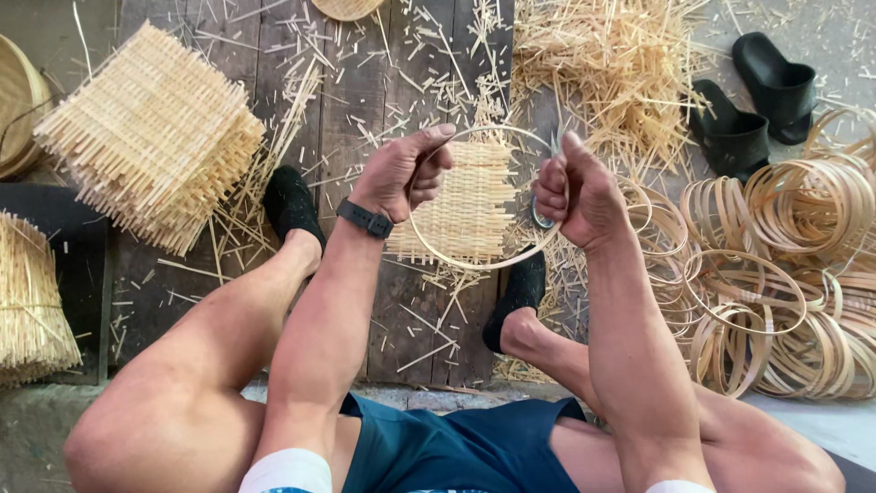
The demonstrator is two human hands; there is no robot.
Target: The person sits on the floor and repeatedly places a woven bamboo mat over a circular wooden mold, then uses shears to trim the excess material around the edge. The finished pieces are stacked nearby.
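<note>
Near the centre of the frame both hands hold up a round bamboo hoop with a square woven bamboo mat set inside it. The left hand is curled into a loose fist at the hoop's left edge, thumb stretched along the top of the rim, fingers folded over the mat's edge. The right hand is closed at the hoop's right edge; its palm side is turned away, so exactly how it pinches the rim cannot be made out, and a small metal tool shows below it, mostly hidden.

The mat's right part is covered by the right hand. Below, black shoes rest on a wooden plank floor strewn with bamboo slivers.

At the upper left a stack of woven mats lies tilted; a shallow basket at the left border is cut off, its contents unseen. At the right a pile of bamboo rings runs out of frame, with black sandals above it and a heap of loose strips at top centre
</note>
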